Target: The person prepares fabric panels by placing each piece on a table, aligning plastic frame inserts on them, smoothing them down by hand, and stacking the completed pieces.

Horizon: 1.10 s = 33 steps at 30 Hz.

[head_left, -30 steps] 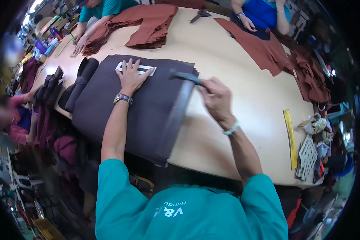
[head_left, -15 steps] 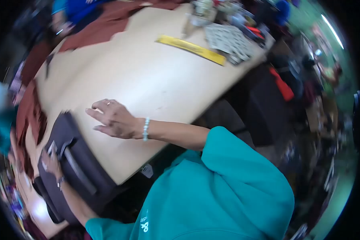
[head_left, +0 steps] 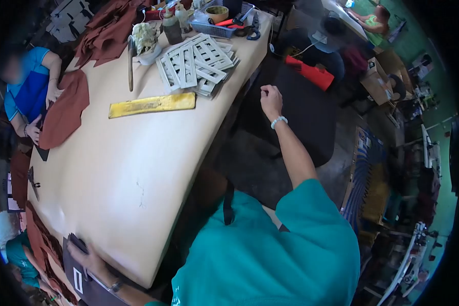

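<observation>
My left hand (head_left: 89,259) lies with fingers stretched out on a dark brown leather-like piece (head_left: 94,293) at the lower left of the table. A dark strap-like part is beside its fingers, and a small white rectangular frame (head_left: 78,280) lies on the dark piece near the hand. Off the table's right edge, my right hand (head_left: 272,100) hangs in the air with its fingers curled in and nothing visible in them. Below it in view is a dark flat-topped surface (head_left: 296,120). A pale bead bracelet (head_left: 279,121) circles the right wrist.
On the table are a yellow bar (head_left: 152,105), a pile of white slotted templates (head_left: 196,66), a blue basket (head_left: 214,29) of tools and scissors (head_left: 33,181). Across it, a person in blue (head_left: 23,97) handles a reddish-brown leather piece (head_left: 66,112). A red object (head_left: 311,74) lies at right.
My view has turned to the right. My right hand has swung from above the table out past its right edge, and its fingers have curled in. My left hand stays on the dark piece.
</observation>
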{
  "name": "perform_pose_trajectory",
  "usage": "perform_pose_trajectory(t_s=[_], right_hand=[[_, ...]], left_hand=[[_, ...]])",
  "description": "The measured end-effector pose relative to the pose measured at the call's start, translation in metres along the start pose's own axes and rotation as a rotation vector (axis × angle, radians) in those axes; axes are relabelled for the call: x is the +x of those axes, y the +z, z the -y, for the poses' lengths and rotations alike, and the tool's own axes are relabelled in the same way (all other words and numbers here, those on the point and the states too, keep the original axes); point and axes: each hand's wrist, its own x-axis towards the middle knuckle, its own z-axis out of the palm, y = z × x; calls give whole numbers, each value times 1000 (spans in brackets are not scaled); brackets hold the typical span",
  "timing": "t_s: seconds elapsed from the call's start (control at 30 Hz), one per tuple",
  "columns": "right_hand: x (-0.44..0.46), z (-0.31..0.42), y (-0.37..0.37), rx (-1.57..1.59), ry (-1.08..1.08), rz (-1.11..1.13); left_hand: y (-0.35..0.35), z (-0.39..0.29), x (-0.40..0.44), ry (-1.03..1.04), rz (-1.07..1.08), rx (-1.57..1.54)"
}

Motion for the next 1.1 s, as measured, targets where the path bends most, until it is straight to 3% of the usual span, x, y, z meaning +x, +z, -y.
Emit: perform_pose_trajectory(t_s=[0.07, 0.2, 0.3, 0.47, 0.6, 0.77, 0.87, 1.03, 1.07, 1.1], right_hand=[[28, -1, 22, -101, 96, 49], [68, -9, 59, -271, 343, 119], [79, -18, 68, -333, 370, 74], [90, -17, 56, -460, 229, 239], [92, 9, 31, -380, 361, 286], [100, -14, 29, -249, 560, 263], [105, -68, 44, -293, 148, 321], [77, -82, 7, 495, 403, 60], [81, -91, 4, 681, 576, -10], [80, -87, -12, 1114, 584, -118]], left_hand=[[32, -76, -25, 54, 93, 99], [75, -178, -67, -159, 283, -478], [73, -225, -75, -98, 430, 169], [82, -211, -77, -49, 371, 122], [83, -211, -77, -42, 363, 167], [84, -211, -79, -23, 340, 156], [82, -214, -78, -32, 364, 172], [83, -214, -78, -43, 373, 165], [83, -214, -78, -43, 373, 158], [82, -215, -77, -45, 372, 151]])
